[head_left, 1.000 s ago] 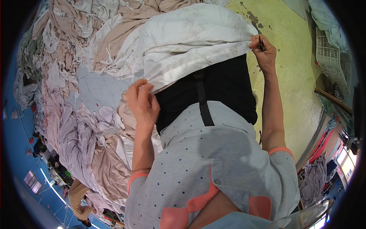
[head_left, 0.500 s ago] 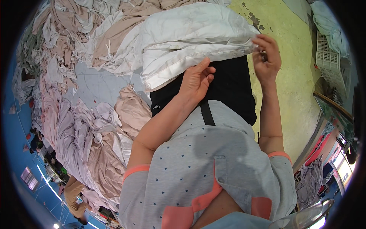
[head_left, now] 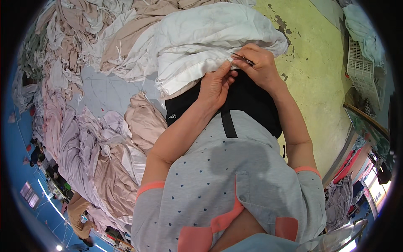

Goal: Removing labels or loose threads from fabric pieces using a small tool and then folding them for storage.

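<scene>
across the far part of the black-trousered lap (head_left: 258,96), a bulky fold of white cloth (head_left: 218,29), near edge turned toward the body and right end spilling past the lap's right side. from that right end, just brought in to the middle of the near edge: the right hand (head_left: 259,65), now close beside the left hand (head_left: 216,86), with little change in the left over the last half second. pinches the near edge between thumb and curled fingers on the left. grips a slim dark tool (head_left: 244,59) on the right, fingers closed around it, tip pointing left over the cloth. cannot tell the tool's exact kind, nor any opening at its tip. with both hands gathered at one short stretch of edge, looks like close work at that spot now, instead of at the cloth's right end.

beyond the lap's left side, near the left forearm, crumpled beige cloth (head_left: 145,119); farther left, heaped lilac cloth (head_left: 75,134). off the lap's right side, yellow-green floor (head_left: 315,113) with flaked patches, and well apart, toward its far right edge, a pale slatted crate (head_left: 360,63).
</scene>
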Motion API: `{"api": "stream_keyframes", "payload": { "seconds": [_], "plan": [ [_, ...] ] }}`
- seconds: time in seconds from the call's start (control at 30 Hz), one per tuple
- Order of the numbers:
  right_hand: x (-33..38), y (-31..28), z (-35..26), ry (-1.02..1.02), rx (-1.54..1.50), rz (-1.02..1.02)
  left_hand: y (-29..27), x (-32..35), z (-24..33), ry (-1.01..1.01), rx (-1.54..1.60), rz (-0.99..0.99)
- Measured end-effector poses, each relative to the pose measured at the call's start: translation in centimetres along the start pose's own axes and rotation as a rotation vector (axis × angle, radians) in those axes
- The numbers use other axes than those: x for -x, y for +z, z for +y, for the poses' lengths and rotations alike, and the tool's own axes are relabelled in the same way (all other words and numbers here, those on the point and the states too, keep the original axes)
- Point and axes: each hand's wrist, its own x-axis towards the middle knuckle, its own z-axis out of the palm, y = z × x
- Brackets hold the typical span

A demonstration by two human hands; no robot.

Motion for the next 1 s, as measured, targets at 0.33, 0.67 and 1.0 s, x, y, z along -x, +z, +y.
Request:
{"api": "stream_keyframes", "payload": {
  "seconds": [0.33, 0.67, 1.0],
  "plan": [
    [0.5, 0.0, 0.5, -0.089, 0.087, 0.064, -0.1, -0.2, 0.2, -0.061, 0.087, -0.038],
    [1.2, -0.6, 1.0, 0.236, -0.268, 0.064, 0.3, 2.0, 1.0, -0.136, -0.426, -0.083],
    [1.0, -0.9, 1.2, 0.151, -0.207, 0.055, 3.2, 0.5, 2.5, 1.163, -1.517, -0.089]
  ]
}}
